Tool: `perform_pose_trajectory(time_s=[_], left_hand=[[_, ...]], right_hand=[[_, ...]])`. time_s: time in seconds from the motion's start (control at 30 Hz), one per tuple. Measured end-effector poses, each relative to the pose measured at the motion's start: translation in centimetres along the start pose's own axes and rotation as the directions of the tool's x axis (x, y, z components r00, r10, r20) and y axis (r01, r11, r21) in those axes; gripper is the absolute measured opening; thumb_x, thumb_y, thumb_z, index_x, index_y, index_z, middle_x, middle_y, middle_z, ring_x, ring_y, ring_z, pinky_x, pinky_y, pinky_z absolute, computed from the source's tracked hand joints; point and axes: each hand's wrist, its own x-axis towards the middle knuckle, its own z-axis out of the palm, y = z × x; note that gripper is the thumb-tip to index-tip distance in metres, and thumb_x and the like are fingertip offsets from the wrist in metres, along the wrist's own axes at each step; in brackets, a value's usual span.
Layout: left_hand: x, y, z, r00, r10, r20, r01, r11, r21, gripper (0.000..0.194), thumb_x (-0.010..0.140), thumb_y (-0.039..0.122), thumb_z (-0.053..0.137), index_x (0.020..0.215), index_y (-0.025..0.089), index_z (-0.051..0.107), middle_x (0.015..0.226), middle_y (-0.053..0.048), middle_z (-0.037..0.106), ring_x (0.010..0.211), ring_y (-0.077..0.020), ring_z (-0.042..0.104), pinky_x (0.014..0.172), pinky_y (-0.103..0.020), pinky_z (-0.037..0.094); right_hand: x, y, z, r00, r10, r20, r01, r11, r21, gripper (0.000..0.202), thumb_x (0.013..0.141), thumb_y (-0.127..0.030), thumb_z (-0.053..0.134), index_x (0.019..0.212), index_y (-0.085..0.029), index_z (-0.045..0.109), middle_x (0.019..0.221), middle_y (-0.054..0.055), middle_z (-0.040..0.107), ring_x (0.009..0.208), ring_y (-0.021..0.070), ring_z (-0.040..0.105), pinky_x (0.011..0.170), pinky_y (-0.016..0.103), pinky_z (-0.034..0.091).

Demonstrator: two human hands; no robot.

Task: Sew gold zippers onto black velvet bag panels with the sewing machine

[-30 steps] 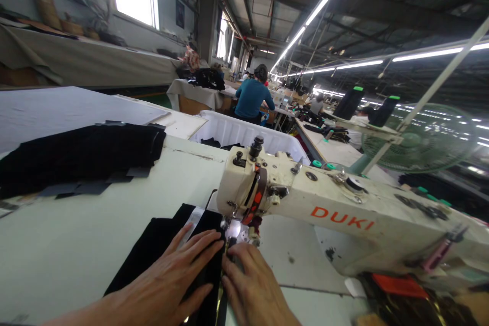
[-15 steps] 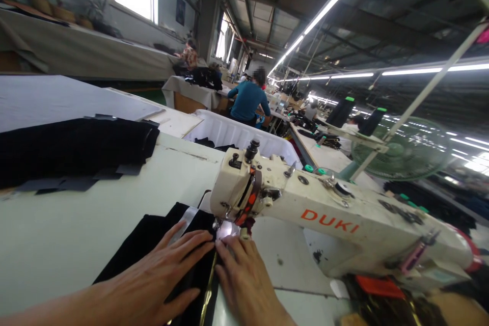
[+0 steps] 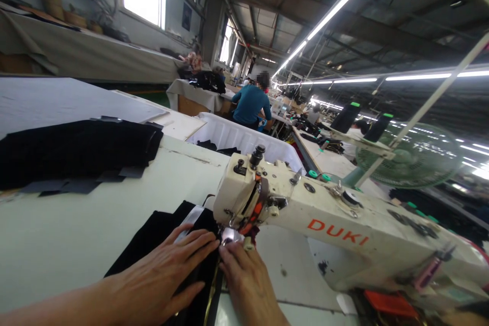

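Black fabric (image 3: 148, 237) with a pale strip (image 3: 190, 221) and a gold-coloured edge lies under the head of a white sewing machine (image 3: 290, 204). My left hand (image 3: 164, 270) lies flat on this fabric, fingers stretched toward the lit needle area. Just right of the gold edge, my right hand (image 3: 250, 280) rests with its fingers close together at the presser foot. Its fingertips touch the fabric edge, and whether they pinch it is hidden.
A stack of black fabric pieces (image 3: 80, 153) lies on the table at left. Behind the machine stands a white plastic bin (image 3: 248, 137). A person in a blue top (image 3: 250, 104) sits farther back. Thread cones (image 3: 346, 117) and a green fan (image 3: 416, 155) are at right.
The whole view has shifted slightly, so the machine appears farther right and lower. Both hands keep nearly the same places on the fabric, beside the needle area.
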Motion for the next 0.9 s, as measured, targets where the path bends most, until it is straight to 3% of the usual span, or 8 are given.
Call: perform_pose_trajectory(time_s=[0.3,0.63,0.9], left_hand=[[0.2,-0.2,0.6,0.999,0.009,0.045,-0.010,0.999,0.039,0.058,0.100,0.037,0.060,0.154,0.024,0.045,0.151,-0.006,0.056,0.137,-0.0244,0.055,0.123,-0.041,0.034],[0.3,-0.1,-0.3,0.998,0.004,0.069,-0.004,1.000,-0.007,0.067,0.098,0.033,0.062,0.159,0.025,0.036,0.155,-0.006,0.051,0.143,-0.0265,0.048,0.123,-0.042,0.034],[0.7,-0.4,-0.1,0.995,0.015,0.095,-0.014,1.000,-0.015,0.061,0.099,0.032,0.061,0.156,0.023,0.042,0.154,-0.007,0.052,0.143,-0.0270,0.047,0.125,-0.044,0.029]], right_hand=[[0.4,0.0,-0.6,0.997,0.003,0.083,-0.007,0.999,0.043,0.046,0.091,-0.004,0.062,0.135,-0.019,0.060,0.125,0.010,0.070,0.119,0.0268,0.065,0.101,0.042,0.057],[0.0,0.5,-0.4,0.996,-0.022,0.084,0.020,0.999,0.027,0.054,0.087,0.003,0.057,0.138,-0.017,0.060,0.130,0.011,0.069,0.121,0.0285,0.064,0.102,0.043,0.058],[0.1,0.3,-1.1,0.996,-0.049,0.081,0.048,0.999,0.023,0.058,0.087,0.003,0.052,0.142,-0.016,0.056,0.133,0.011,0.067,0.122,0.0289,0.063,0.105,0.045,0.056]])
